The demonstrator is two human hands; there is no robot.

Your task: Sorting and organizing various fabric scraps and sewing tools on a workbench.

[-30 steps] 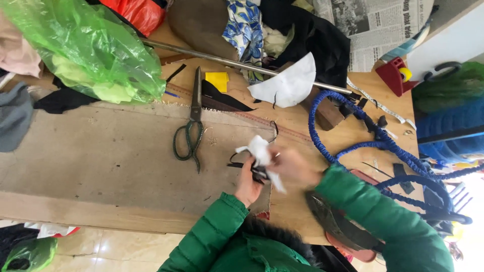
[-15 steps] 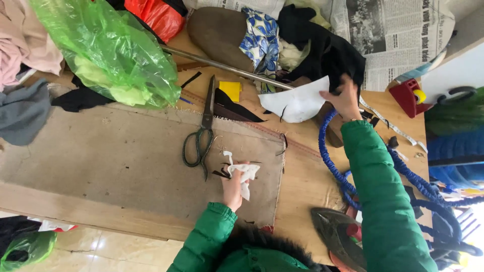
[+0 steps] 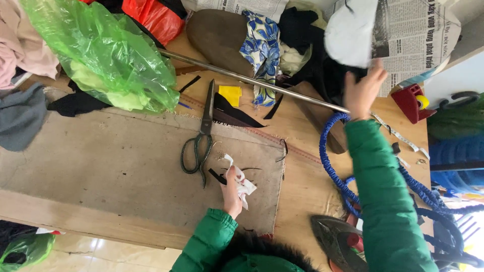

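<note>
My left hand (image 3: 232, 190) rests on the brown felt mat (image 3: 101, 166) and pinches a small white cloth scrap (image 3: 243, 182), with a black strip (image 3: 217, 176) lying just beside it. Green-handled scissors (image 3: 200, 138) lie on the mat a little to the left of that hand. My right hand (image 3: 364, 90) is stretched far up toward the back of the table and holds a larger white fabric piece (image 3: 350, 32) lifted in front of a newspaper (image 3: 421, 35). Both sleeves are green.
A long metal rod (image 3: 252, 79) crosses the wooden table (image 3: 307, 186). At the back lie a green plastic bag (image 3: 101, 55), piled clothes, a blue-flowered cloth (image 3: 259, 48) and a yellow scrap (image 3: 231, 94). A blue cord (image 3: 333, 166), an iron (image 3: 335, 242) and a red tool (image 3: 409, 103) sit at the right.
My right hand has risen from the table's back edge, lifting the white fabric piece up in front of the newspaper. My left hand stays on the mat with the small white scrap.
</note>
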